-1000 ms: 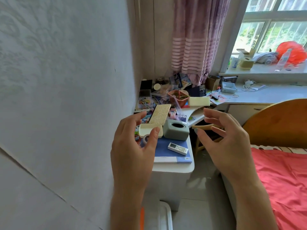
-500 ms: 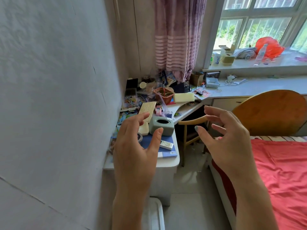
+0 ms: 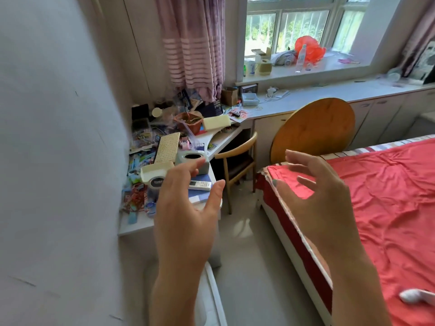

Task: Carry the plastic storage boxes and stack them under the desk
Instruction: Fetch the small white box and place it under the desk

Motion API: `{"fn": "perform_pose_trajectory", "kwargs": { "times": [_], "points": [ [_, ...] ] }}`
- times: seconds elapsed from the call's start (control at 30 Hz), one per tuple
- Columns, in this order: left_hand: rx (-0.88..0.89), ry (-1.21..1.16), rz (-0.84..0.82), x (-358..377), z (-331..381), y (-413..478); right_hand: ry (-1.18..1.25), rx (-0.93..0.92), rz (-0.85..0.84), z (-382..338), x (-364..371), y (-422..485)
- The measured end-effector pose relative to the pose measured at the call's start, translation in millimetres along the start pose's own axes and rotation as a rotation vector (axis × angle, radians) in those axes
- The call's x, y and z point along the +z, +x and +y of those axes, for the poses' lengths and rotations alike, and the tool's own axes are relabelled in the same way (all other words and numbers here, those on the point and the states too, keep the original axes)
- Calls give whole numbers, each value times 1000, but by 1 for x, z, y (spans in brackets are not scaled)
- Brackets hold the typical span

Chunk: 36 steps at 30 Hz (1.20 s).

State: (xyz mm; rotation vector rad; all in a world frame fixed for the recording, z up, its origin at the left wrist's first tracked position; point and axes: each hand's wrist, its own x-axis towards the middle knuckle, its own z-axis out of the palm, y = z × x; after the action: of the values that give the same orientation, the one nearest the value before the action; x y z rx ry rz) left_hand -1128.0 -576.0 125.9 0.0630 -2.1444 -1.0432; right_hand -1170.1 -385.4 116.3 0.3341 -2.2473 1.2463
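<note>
Both hands are raised in mid-air, fingers spread and loosely bent, grasping nothing. The left hand (image 3: 186, 208) is in front of the near end of the cluttered desk (image 3: 134, 228). The right hand (image 3: 315, 203) is over the near left corner of the red bed (image 3: 388, 196). On the floor, partly hidden by the left forearm, a white rim seems to be a plastic storage box (image 3: 211, 300), just near of the desk. A wooden chair (image 3: 237, 152) stands at the desk farther back.
</note>
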Motion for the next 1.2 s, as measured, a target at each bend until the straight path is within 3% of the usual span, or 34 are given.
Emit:
{"fn": "perform_pose_trajectory", "kwargs": {
  "times": [0.2, 0.57, 0.9, 1.2],
  "points": [
    [46, -84, -92, 1, 19, -41, -82, 84, 60, -5, -43, -56],
    [108, -312, -425, 37, 83, -117, -267, 285, 280, -10, -152, -160],
    [270, -472, -729, 80, 196, -202, -440, 431, 565, -19, -278, -248],
    [385, -586, -999, 106, 323, -345, -580, 621, 698, -26, -422, -374]
  ]
}}
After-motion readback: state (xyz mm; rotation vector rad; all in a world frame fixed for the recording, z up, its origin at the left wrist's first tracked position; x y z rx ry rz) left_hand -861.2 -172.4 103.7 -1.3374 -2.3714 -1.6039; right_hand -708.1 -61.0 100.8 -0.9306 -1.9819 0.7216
